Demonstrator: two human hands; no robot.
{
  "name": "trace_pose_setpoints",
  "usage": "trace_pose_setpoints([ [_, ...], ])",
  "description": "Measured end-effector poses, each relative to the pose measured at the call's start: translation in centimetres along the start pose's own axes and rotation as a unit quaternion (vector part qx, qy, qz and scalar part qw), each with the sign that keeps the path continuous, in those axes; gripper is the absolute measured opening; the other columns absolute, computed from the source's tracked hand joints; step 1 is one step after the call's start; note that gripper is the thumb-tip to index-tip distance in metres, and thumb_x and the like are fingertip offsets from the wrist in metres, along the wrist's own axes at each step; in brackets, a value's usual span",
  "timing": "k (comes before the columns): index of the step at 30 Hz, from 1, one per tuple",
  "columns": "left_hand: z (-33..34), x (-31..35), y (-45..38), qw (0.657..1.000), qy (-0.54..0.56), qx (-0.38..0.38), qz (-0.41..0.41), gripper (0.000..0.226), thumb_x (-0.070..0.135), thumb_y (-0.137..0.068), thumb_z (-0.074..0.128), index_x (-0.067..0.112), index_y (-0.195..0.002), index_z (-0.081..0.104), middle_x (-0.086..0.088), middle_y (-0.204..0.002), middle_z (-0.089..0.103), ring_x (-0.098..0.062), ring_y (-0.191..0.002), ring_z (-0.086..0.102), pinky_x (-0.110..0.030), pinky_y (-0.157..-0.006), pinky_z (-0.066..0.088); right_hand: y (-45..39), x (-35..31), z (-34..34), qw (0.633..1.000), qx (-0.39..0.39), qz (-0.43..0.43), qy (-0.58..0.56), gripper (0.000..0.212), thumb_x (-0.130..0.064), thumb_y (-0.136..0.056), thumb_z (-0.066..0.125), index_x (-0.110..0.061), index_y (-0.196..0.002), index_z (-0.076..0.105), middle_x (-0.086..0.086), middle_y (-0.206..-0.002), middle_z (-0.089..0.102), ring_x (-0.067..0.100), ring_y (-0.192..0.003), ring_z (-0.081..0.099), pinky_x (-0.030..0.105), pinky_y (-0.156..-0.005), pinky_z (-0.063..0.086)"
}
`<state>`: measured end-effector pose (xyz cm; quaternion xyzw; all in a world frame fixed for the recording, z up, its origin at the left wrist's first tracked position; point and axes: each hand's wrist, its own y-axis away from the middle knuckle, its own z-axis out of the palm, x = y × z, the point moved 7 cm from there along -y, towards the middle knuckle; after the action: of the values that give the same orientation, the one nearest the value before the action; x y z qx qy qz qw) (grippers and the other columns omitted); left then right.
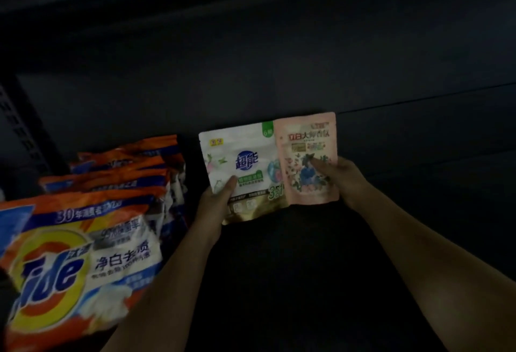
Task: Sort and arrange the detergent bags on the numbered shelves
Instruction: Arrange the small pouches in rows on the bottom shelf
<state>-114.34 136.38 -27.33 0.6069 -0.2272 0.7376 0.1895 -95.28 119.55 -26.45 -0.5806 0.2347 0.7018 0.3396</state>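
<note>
Deep inside a dark shelf, my left hand (216, 202) grips the lower left corner of a white detergent pouch (245, 161) with a blue logo, thumb on its front. My right hand (339, 177) holds a smaller pink pouch (301, 139) by its right edge, thumb pressed on the flower print. Both pouches stand upright side by side, and the pink one overlaps the white one's right edge. Orange and blue Tide bags (83, 254) are lined up one behind another on the left.
The dark shelf floor (418, 226) stretches bare to the right of the pouches. A perforated upright (19, 128) stands at the far left behind the Tide row. The dark back panel (279, 72) rises just behind the pouches.
</note>
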Motion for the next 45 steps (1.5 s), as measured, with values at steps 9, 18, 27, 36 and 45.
trace_pose_setpoints([
  [9, -0.6, -1.0, 0.2, 0.987, -0.126, -0.101, -0.009, 0.043, 0.006, -0.085, 0.065, 0.022, -0.123, 0.056, 0.003, -0.115, 0.065, -0.016, -0.105, 0.061, -0.033, -0.094, 0.047, 0.4, 1.0, -0.2, 0.977, -0.146, 0.044, 0.146, 0.03, -0.002, -0.08, 0.068, -0.019, -0.105, 0.063, 0.001, -0.109, 0.068, 0.015, -0.1, 0.063, 0.03, -0.082, 0.051],
  [18, -1.4, -0.8, -0.4, 0.99, -0.123, 0.066, 0.033, 0.043, 0.011, -0.097, 0.048, 0.018, -0.138, 0.039, -0.006, -0.135, 0.052, -0.023, -0.118, 0.052, -0.034, -0.094, 0.045, -1.2, 0.8, -3.2, 0.996, 0.004, -0.006, 0.086, 0.051, 0.004, -0.079, 0.067, -0.005, -0.127, 0.051, 0.01, -0.12, 0.062, 0.025, -0.107, 0.061, 0.038, -0.085, 0.052],
  [27, -0.2, -0.8, 0.4, 0.976, -0.205, 0.028, 0.066, 0.078, 0.014, -0.084, 0.069, 0.014, -0.144, 0.019, -0.004, -0.146, 0.037, -0.021, -0.133, 0.036, -0.025, -0.096, 0.032, -1.1, 0.7, -3.1, 0.992, -0.018, 0.011, 0.122, 0.055, 0.003, -0.085, 0.061, -0.013, -0.126, 0.028, 0.006, -0.123, 0.049, 0.024, -0.114, 0.052, 0.041, -0.092, 0.048],
  [36, -0.9, -1.0, -1.4, 0.953, -0.266, 0.072, 0.122, 0.075, 0.011, -0.084, 0.068, 0.016, -0.145, 0.024, -0.007, -0.146, 0.038, -0.024, -0.134, 0.036, -0.036, -0.106, 0.033, -1.3, 0.3, -3.5, 0.979, 0.054, -0.038, 0.191, 0.053, -0.007, -0.085, 0.065, -0.008, -0.13, 0.037, 0.009, -0.13, 0.052, 0.021, -0.113, 0.054, 0.031, -0.08, 0.048],
  [45, -1.8, -1.8, -2.7, 0.939, -0.306, 0.099, 0.125, 0.076, 0.016, -0.082, 0.072, 0.013, -0.145, 0.03, -0.009, -0.144, 0.042, -0.026, -0.132, 0.041, -0.042, -0.108, 0.037, -0.5, 0.5, -3.5, 0.963, 0.094, -0.036, 0.25, 0.055, -0.016, -0.085, 0.067, -0.008, -0.132, 0.038, 0.01, -0.133, 0.051, 0.026, -0.12, 0.052, 0.035, -0.09, 0.047],
])
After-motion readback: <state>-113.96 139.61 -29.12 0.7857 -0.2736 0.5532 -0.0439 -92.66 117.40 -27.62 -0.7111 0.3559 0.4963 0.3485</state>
